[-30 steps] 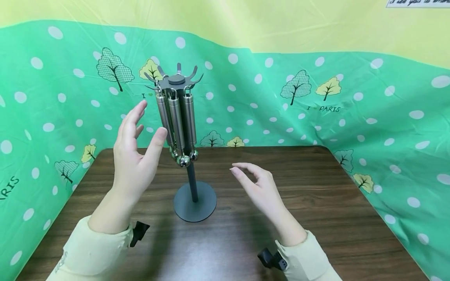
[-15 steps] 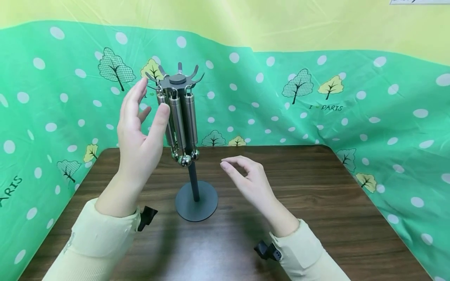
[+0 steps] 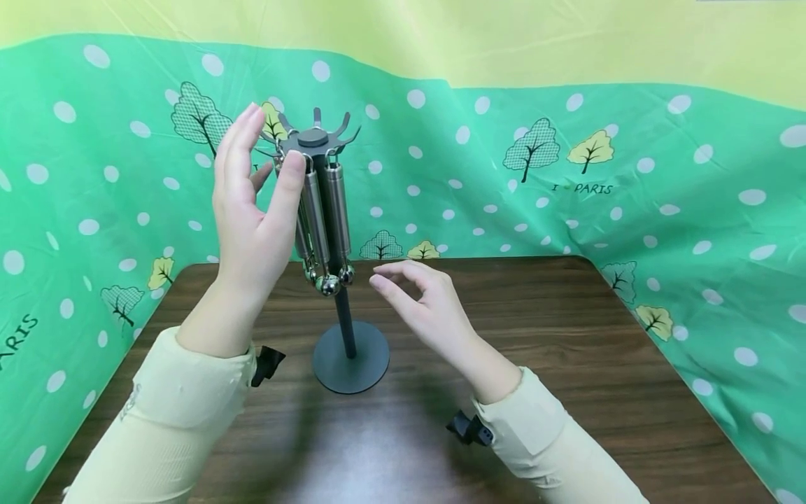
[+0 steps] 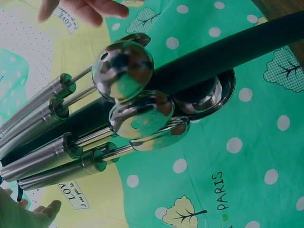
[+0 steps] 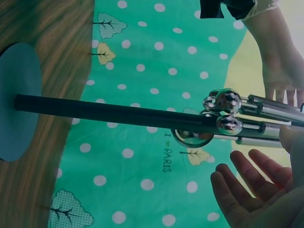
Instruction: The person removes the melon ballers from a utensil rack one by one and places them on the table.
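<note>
A dark metal stand (image 3: 342, 318) with hooked arms at its top carries several hanging silver spoons (image 3: 317, 217) with thick round handles and deep, shiny bowls. In the left wrist view, a rounded bowl (image 4: 122, 71) shows in front of the pole and a larger one (image 4: 204, 97) behind it. My left hand (image 3: 248, 220) is raised beside the stand on the left, fingers straight, its thumb overlapping the spoon tops in the head view. Lower on the right, my right hand (image 3: 434, 301) has gently bent fingers with thumb apart, pointing toward the spoon bowls; nothing is held in it.
The stand's round base (image 3: 350, 374) rests on a brown wooden table (image 3: 535, 336). Behind and at both sides hangs a green dotted cloth (image 3: 441, 189) printed with trees, with yellow above. Small black cameras (image 3: 267, 365) sit at the cuffs.
My left hand has risen along the stand from mid-handle height to the hooks. My right hand has moved left and slightly up toward the spoon bowls. The stand stays put.
</note>
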Tool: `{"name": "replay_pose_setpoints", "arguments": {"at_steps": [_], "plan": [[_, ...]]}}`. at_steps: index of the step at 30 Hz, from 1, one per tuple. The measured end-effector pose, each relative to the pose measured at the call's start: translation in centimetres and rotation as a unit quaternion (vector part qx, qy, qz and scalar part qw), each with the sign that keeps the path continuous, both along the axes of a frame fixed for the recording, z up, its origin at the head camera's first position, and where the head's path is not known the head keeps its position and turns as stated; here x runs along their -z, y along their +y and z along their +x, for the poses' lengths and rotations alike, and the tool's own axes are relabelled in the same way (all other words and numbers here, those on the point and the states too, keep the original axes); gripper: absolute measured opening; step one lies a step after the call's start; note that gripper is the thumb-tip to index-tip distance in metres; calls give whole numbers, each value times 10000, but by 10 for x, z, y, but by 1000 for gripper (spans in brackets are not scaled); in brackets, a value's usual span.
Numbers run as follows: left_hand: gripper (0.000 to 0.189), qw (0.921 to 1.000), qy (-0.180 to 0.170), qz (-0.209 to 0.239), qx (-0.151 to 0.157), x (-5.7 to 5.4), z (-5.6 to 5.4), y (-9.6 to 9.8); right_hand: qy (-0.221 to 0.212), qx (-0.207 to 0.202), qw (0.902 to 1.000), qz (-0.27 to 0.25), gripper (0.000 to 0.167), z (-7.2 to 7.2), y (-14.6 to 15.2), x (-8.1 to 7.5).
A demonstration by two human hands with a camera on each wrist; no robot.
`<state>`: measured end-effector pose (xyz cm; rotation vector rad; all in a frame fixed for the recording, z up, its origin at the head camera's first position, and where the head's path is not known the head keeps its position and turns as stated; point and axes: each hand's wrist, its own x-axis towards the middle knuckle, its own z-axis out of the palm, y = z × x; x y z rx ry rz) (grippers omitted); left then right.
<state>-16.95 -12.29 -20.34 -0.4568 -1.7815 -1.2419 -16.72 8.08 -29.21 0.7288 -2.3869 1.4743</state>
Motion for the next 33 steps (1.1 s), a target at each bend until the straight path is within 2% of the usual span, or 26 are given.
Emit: {"name": "replay_pose_setpoints", "arguments": {"at_steps": [6, 12, 18, 23, 29, 33], "plan": [[47, 9999, 79, 84, 117, -2, -7, -1, -106, -240, 9996, -72, 26, -5, -7, -10], [48, 9974, 53, 511, 504, -6, -11, 3, -123, -357, 9993, -16, 35, -13, -14, -23], [45, 9881, 107, 1102, 1063, -7, -16, 8, -154, -538, 9978, -365, 37, -19, -22, -31], [36, 9780, 187, 1512, 1423, -7, -20, 7, -372, -682, 9951, -619, 38, -21, -30, -34], [29, 9719, 270, 1681, 1625, -7, -22, 7, -452, -824, 9914, -915, 38, -23, -37, -39], [25, 9735, 287, 1596, 1613, -6, -24, 7, -261, -983, 9885, -1123, 34, -25, -39, -40]]}}
